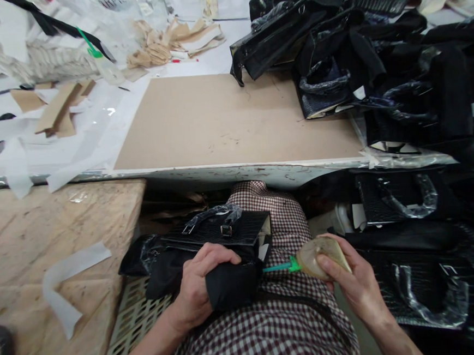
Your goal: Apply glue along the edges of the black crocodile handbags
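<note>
Across my lap lies a black crocodile-textured handbag (208, 231), its handle wrapped in clear plastic. My left hand (206, 275) is closed on the bag's black lining (233, 287), which is folded out over the near side. In my right hand (349, 272) is a squeeze glue bottle (319, 254) holding yellowish contents, tipped sideways. Its green cap and thin green nozzle (277, 267) point left, and the tip is at the bag's right end beside the lining. Whether the tip touches the bag, I cannot tell.
A brown board (216, 121) lies on the white table ahead. Black handbags (325, 45) are heaped at the table's right, with more bags (426, 283) low beside my right arm. Another green-tipped bottle (107, 67) and brown paper scraps (63, 109) sit left. A side table (20, 233) carries a white strip.
</note>
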Demonstrator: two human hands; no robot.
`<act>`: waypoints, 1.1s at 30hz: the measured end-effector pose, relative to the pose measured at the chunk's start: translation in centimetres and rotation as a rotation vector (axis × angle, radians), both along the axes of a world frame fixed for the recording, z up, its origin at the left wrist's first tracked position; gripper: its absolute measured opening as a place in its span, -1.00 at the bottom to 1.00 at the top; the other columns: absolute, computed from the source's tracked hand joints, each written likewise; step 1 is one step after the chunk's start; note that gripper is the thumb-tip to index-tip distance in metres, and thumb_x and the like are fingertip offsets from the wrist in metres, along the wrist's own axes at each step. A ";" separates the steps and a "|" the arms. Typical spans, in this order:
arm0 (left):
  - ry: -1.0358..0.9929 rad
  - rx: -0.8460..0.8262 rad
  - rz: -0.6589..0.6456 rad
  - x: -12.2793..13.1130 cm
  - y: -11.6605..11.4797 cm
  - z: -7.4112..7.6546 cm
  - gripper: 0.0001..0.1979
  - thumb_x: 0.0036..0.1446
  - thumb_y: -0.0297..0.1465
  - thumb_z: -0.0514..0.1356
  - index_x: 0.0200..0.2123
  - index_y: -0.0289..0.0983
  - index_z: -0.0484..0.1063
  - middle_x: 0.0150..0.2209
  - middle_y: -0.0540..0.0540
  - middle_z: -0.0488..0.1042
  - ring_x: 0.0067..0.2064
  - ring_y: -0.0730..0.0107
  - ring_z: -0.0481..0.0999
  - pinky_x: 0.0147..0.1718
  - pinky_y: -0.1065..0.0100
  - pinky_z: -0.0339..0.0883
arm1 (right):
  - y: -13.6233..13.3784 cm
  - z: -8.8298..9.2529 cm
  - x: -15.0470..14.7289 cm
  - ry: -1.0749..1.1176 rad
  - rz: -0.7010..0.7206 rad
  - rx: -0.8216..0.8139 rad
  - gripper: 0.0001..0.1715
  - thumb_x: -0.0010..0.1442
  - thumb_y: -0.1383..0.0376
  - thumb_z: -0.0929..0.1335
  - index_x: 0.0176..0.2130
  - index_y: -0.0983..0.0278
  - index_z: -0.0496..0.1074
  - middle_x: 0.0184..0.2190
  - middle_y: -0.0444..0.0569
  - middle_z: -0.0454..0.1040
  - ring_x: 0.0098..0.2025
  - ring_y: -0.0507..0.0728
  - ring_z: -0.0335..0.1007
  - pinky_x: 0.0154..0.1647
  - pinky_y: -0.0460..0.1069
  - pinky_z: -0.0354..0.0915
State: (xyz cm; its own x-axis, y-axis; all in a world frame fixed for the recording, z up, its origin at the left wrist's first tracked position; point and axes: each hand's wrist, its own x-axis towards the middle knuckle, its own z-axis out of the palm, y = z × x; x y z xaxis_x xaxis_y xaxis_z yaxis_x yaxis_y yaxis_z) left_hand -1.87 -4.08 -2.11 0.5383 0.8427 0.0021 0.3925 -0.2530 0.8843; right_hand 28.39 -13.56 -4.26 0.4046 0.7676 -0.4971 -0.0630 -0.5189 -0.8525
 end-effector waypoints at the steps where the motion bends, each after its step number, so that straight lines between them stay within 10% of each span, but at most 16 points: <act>1: -0.005 0.002 0.005 0.1 0.0 0.1 -0.86 0.29 -0.32 0.17 -0.14 -0.11 0.52 -0.21 0.04 0.52 -0.17 0.45 0.50 -0.14 0.48 0.31 | -0.1 0.0 -0.1 0.019 -0.001 0.002 -0.30 0.05 -0.05 0.52 0.05 0.24 0.40 -0.26 -0.03 0.49 -0.50 0.06 0.31 -0.66 -0.09 0.32; 13: -0.025 -0.041 0.047 0.5 0.1 0.1 -0.84 0.30 -0.29 0.17 -0.17 -0.11 0.55 -0.23 0.03 0.53 -0.19 0.44 0.51 -0.15 0.48 0.31 | 0.4 -2.2 1.8 -0.274 0.001 0.028 -0.30 0.03 -0.07 0.51 0.04 0.23 0.41 -0.11 0.04 0.49 -0.16 0.23 0.43 -0.37 -0.03 0.43; 23: -0.012 -0.036 0.011 0.1 0.5 0.0 -0.84 0.29 -0.32 0.15 -0.14 -0.11 0.53 -0.20 0.01 0.52 -0.16 0.40 0.50 -0.13 0.44 0.30 | -1.4 -1.5 0.7 -0.115 0.050 0.017 -0.32 0.06 -0.07 0.49 0.06 0.21 0.40 -0.19 -0.01 0.51 -0.41 0.13 0.41 -0.57 -0.06 0.38; 33: -0.035 -0.066 0.049 0.3 0.7 -0.2 -0.84 0.29 -0.34 0.15 -0.17 -0.10 0.54 -0.22 0.01 0.53 -0.17 0.39 0.49 -0.14 0.43 0.30 | 0.1 -5.3 2.0 -0.380 -0.030 0.162 -0.35 0.06 -0.07 0.49 0.02 0.23 0.41 -0.08 0.07 0.51 -0.10 0.30 0.47 -0.06 0.19 0.43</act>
State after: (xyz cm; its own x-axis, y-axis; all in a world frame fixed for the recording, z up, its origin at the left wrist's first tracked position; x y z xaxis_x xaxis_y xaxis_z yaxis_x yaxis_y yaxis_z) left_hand -1.58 -3.33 -2.31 0.4973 0.8668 -0.0359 0.3713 -0.1753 0.9118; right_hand 30.42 -13.41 -9.53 0.5594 0.8088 -0.1816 0.2591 -0.3787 -0.8885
